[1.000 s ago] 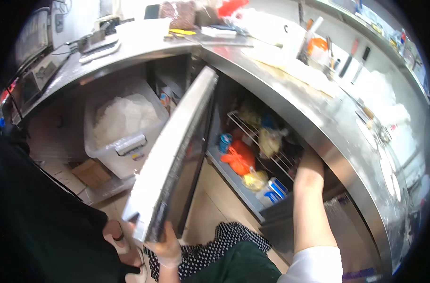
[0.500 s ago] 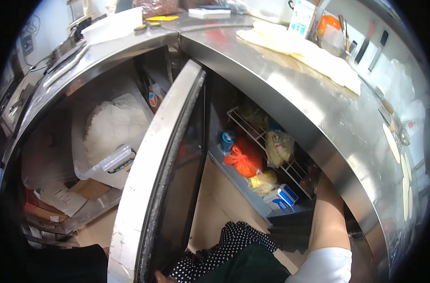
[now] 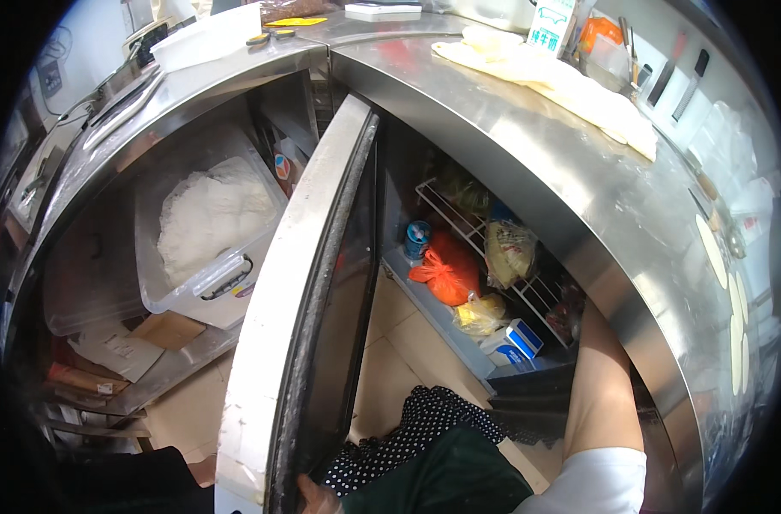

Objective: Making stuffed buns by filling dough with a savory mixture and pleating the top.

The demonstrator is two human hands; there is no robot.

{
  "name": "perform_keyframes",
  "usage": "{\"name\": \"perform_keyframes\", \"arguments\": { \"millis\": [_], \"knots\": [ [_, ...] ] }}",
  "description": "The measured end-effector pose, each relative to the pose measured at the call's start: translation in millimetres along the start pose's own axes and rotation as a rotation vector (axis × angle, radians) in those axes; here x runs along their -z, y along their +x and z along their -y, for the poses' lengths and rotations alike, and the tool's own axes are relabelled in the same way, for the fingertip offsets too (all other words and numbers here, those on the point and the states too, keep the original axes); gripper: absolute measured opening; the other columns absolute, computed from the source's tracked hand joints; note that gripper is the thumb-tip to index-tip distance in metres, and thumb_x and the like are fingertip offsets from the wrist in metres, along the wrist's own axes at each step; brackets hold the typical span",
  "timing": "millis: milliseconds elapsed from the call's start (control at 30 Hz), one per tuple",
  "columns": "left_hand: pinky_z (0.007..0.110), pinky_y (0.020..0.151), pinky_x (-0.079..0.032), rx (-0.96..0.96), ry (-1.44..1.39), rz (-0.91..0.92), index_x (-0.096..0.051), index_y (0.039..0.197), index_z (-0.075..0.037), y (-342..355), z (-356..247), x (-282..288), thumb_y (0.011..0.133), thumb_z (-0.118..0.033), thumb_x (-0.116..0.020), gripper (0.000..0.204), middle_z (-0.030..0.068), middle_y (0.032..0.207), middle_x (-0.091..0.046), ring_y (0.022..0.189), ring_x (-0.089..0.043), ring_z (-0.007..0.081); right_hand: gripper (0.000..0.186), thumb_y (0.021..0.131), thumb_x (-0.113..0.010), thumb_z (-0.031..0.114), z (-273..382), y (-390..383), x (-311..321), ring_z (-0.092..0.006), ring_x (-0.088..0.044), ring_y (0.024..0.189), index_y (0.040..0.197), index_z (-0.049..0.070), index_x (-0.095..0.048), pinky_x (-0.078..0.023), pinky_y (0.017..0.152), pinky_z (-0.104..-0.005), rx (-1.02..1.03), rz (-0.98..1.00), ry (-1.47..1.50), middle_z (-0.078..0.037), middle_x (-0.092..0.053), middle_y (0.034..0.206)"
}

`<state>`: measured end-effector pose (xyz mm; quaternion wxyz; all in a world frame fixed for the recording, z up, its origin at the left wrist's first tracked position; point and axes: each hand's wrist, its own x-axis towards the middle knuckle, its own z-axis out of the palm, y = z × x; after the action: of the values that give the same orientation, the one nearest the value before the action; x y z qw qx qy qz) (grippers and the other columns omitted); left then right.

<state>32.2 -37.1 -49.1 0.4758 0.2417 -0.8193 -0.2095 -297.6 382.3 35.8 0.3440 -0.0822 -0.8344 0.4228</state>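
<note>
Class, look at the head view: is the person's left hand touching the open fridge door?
Touching. In the head view the left hand curls its fingers around the lower edge of the open fridge door, with no gap visible between them.

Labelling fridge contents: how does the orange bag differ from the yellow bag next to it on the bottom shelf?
The orange bag is bigger and stands tall, its top knotted into a point; the yellow bag is smaller and lies low and slumped. The orange bag sits deeper in, beside a blue can; the yellow bag sits nearer the front, by a blue and white carton. Both are crinkled plastic bags on the same shelf, under the wire rack.
</note>
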Motion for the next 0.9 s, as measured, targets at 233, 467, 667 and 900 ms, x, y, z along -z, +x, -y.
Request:
{"name": "perform_keyframes", "arguments": {
  "millis": [233,467,667,900],
  "knots": [
    [0.034,0.073,-0.058,-0.417,-0.057,-0.094,-0.064,0.102,0.008,30.3,-23.7,-2.8,0.083,0.002,-0.07,0.021,0.0153,0.096,-0.068,0.076,-0.064,0.0238,0.018,0.089,-0.058,0.01,-20.6,-76.9,12.4,-0.025,-0.063,0.093,0.102,-0.001,-0.063,-0.052,0.083,-0.0362,0.022,0.092,0.04,-0.014,-0.066,0.098],
    [0.038,0.088,-0.051,-0.045,-0.546,-0.001,-0.058,0.115,0.01,38.5,-34.0,-24.6,0.082,0.009,-0.065,0.034,0.0167,0.107,-0.065,0.097,-0.063,0.0259,0.017,0.088,-0.059,0.01,51.8,78.7,-87.5,-0.0246,-0.064,0.092,0.101,-0.001,-0.063,-0.052,0.083,-0.036,0.083,0.126,-0.007,-0.013,-0.065,0.097],
    [0.033,0.089,-0.047,0.102,-0.552,0.004,-0.048,0.125,0.005,34.1,-6.0,-27.6,0.085,0.009,-0.062,0.042,0.0145,0.116,-0.059,0.098,-0.058,0.0217,0.017,0.088,-0.059,0.01,55.0,-48.0,-52.3,-0.0244,-0.064,0.092,0.101,-0.001,-0.063,-0.052,0.083,-0.0359,0.145,0.144,0.027,-0.013,-0.065,0.096],
    [0.039,0.094,-0.043,-0.041,-0.464,-0.01,-0.039,0.135,0.006,80.3,-37.7,-10.3,0.085,0.002,-0.065,0.057,0.0211,0.123,-0.055,0.107,-0.055,0.0299,0.013,0.087,-0.063,0.012,95.6,-175.2,24.7,-0.0221,-0.065,0.078,0.094,0.0,-0.062,-0.059,0.073,-0.0367,-0.878,0.293,1.244,-0.008,-0.064,0.085]
  ]
}}
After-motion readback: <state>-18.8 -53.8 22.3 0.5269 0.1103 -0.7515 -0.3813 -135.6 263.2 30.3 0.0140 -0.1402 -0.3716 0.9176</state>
